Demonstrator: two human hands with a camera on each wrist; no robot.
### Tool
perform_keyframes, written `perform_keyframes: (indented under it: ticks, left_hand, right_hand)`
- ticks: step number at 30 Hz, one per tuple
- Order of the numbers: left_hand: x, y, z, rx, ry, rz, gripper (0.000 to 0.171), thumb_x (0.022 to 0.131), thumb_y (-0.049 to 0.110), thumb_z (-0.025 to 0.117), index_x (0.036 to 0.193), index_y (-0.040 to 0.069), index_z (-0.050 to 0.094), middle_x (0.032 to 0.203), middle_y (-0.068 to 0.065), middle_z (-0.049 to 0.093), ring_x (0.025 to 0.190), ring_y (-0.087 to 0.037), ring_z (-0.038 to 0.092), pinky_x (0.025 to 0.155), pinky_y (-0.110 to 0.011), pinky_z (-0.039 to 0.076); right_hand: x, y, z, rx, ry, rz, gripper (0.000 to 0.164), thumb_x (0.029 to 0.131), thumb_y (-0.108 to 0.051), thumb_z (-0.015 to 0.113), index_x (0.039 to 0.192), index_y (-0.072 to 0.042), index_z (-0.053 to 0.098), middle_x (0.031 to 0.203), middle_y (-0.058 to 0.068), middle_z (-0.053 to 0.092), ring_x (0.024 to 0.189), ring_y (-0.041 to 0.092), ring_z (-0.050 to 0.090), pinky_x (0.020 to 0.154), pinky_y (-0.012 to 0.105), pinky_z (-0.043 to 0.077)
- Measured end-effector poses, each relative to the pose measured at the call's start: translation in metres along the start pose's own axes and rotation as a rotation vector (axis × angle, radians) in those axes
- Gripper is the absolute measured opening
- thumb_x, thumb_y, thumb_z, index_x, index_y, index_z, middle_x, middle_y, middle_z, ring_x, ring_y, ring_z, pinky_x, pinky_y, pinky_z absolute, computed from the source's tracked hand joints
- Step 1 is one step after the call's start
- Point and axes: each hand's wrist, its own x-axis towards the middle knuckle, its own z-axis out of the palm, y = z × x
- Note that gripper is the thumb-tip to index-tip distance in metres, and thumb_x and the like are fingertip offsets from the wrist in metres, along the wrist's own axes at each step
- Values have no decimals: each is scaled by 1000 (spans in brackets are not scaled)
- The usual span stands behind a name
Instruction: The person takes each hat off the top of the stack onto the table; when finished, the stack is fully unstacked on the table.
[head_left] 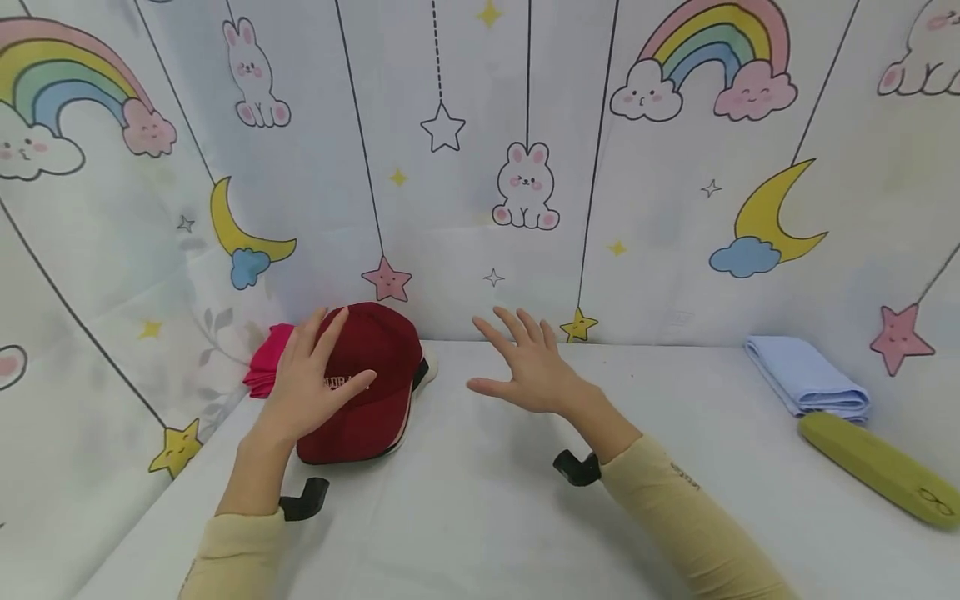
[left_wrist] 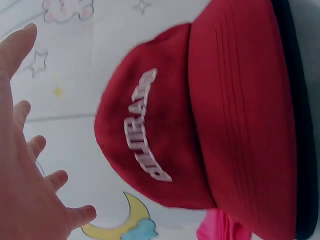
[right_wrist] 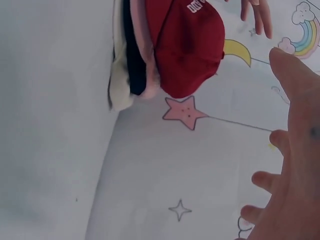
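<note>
A dark red baseball cap [head_left: 378, 425] with pale lettering on its front lies on the white table at the left, its brim toward me. It tops a stack: edges of other caps [right_wrist: 136, 75] in pink, navy and cream show beneath it in the right wrist view. My left hand [head_left: 303, 387] is raised in front of the red cap with fingers spread, covering part of it in the head view. In the left wrist view a gap separates these fingers from the cap. My right hand [head_left: 532, 367] hovers over the middle of the table, fingers spread, holding nothing.
Bright pink folded cloth [head_left: 268, 360] sits behind the cap at the left. A folded light blue cloth [head_left: 806, 375] lies at the back right, with a long olive-green case [head_left: 881, 468] in front of it. A patterned curtain [head_left: 480, 250] rises behind the white table [head_left: 465, 517].
</note>
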Motion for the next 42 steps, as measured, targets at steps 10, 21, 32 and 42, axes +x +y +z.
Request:
perform_keyframes:
  ticks: [10, 21, 32, 42]
  left_hand:
    - [3, -32, -4, -94, 11, -138, 102, 89, 45, 73, 164, 22, 9, 167, -15, 7, 149, -45, 8, 100, -81, 25]
    - [-5, -57, -1, -148, -107, -287, 108, 89, 50, 72, 164, 16, 2, 162, -26, 14, 145, -49, 17, 99, -79, 29]
    - [-22, -72, -9, -189, -221, -403, 115, 88, 52, 73, 161, 5, -1, 143, -33, 39, 117, -48, 54, 84, -57, 56]
    - [-34, -69, -13, -212, -428, -515, 108, 88, 51, 74, 153, -7, 11, 112, -23, 57, 88, -27, 64, 68, -41, 61]
  right_hand:
    - [46, -18, 9, 51, 6, 30, 86, 94, -60, 59, 163, -30, 17, 167, 8, 12, 149, 34, 11, 117, 62, 11]
    - [100, -44, 25, 121, 30, 12, 83, 95, -56, 62, 162, -28, 21, 160, 6, 26, 141, 32, 30, 112, 56, 31]
    - [127, -74, 55, 236, -19, 67, 77, 95, -49, 65, 159, -21, 32, 148, 7, 44, 130, 22, 48, 100, 40, 50]
    - [129, -94, 77, 297, -66, 179, 69, 99, -45, 62, 154, -9, 38, 149, 10, 46, 131, 21, 49, 102, 35, 48]
